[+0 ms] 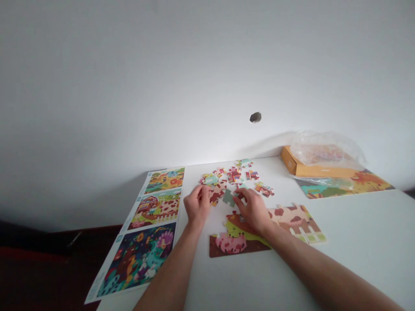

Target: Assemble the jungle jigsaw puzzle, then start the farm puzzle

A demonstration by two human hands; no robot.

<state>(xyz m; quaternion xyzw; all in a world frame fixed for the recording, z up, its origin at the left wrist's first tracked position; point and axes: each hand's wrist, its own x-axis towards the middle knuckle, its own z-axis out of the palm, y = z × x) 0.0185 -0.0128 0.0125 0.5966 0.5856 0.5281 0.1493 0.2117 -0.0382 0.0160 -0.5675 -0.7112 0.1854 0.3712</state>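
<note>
My left hand (197,204) is closed in a pinch at the left edge of a heap of loose puzzle pieces (218,190). Its fingertips meet brown-spotted pieces, and what lies between them is hidden. With thumb and fingers together, my right hand (254,209) grips the edge of a grey-green puzzle piece (228,197). Under my right hand and forearm lies a partly joined puzzle (230,244), showing a pink pig, a green strip, a spotted cow and a white fence. My right wrist hides its middle.
On the left lies a sheet (155,211) with three printed pictures: lion, farm and night scenes. An orange box (319,169) under a clear plastic bag (327,149) stands back right, over another joined puzzle (372,183). A white wall (207,86) with a hole rises behind the table.
</note>
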